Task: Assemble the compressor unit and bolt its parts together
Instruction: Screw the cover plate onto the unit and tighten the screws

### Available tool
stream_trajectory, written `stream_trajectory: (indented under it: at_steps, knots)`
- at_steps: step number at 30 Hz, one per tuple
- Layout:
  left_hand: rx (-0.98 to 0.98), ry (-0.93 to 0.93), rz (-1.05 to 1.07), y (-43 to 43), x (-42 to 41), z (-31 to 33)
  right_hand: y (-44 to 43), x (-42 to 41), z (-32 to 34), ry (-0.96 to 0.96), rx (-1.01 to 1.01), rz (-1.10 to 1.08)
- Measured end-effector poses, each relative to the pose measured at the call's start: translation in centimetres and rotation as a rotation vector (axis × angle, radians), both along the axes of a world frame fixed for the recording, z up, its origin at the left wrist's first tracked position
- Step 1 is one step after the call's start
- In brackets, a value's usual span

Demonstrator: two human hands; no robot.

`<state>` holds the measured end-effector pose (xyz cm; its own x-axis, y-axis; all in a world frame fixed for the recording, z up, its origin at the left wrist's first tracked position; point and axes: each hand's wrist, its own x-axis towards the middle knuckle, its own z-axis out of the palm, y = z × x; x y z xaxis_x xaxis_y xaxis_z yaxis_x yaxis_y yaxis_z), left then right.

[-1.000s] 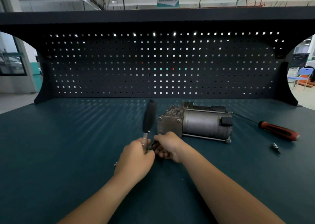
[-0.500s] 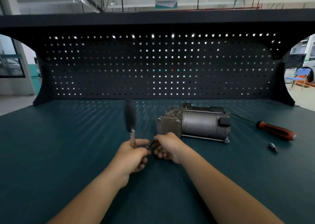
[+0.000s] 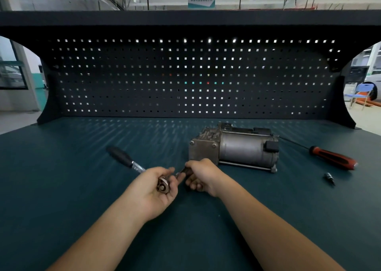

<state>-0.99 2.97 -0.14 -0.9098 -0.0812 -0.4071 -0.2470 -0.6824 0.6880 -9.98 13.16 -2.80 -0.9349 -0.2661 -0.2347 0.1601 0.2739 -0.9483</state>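
Both forearms are reaching in from the lower edge of the frame and meeting just below centre, above the table (image 3: 61,188). The left hand (image 3: 153,190) is lying palm up, fingers curling round the head of a ratchet wrench (image 3: 164,185); its black handle is pointing away toward the upper left. The right hand (image 3: 203,176) is closing its fingers on a small dark part (image 3: 185,170), whose tip is sitting just beside the left fingertips; what the part is cannot be told. To the right, a small dark bit (image 3: 329,177) is lying on the table, with a red-and-black screwdriver (image 3: 333,157) lying just beyond it. The compressor unit (image 3: 235,149) is resting on its side at centre right, directly behind the right hand, well apart from the screwdriver. A black pegboard (image 3: 185,74) is closing off the back of the table.
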Motion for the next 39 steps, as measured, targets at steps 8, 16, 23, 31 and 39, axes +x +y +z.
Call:
stream_trajectory:
  at_steps: [8,16,23,31,39]
  knots:
    - [-2.03,0.385,-0.262,-0.2,-0.2,-2.8,0.1,0.0,0.0,0.033,-0.003,0.016]
    - [-1.81,0.417,-0.097,-0.5,-0.6,-2.5,0.0,-0.1,-0.1,0.044,0.006,0.038]
    - [-0.077,0.039,0.024,-1.2,-1.6,-1.0,0.0,0.1,0.1,0.01,0.016,0.031]
    - [0.109,0.018,-0.09,-1.1,-1.0,-0.8,0.4,0.4,0.1,0.035,0.008,0.057]
    - [-1.22,0.207,-0.227,-1.1,-1.2,-2.2,0.3,0.5,-0.1,0.053,0.019,0.086]
